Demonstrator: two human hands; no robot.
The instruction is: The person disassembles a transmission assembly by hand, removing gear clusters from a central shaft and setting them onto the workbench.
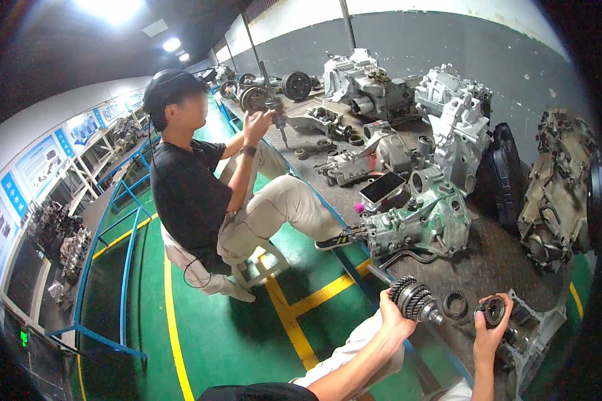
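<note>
My left hand [394, 319] is wrapped round a transmission gear shaft [416, 299], whose stacked toothed gears and stepped metal end stick out past my fingers toward the right. In my right hand [486, 339] is a dark toothed gear ring [493, 310], gripped at its rim between thumb and fingers. The ring is apart from the shaft. Between the two hands, another toothed ring [455, 305] lies flat on the bench. Close beside my right hand rests an open metal housing [538, 334], partly hidden by that hand.
A silver gearbox casing [425, 224] stands beyond my hands on the patterned metal bench [485, 267], with a phone [383, 188] propped by it. More casings line the wall. At left a seated co-worker [194, 180] handles another gear shaft [255, 100]. Blue rails [80, 287] stand farther left.
</note>
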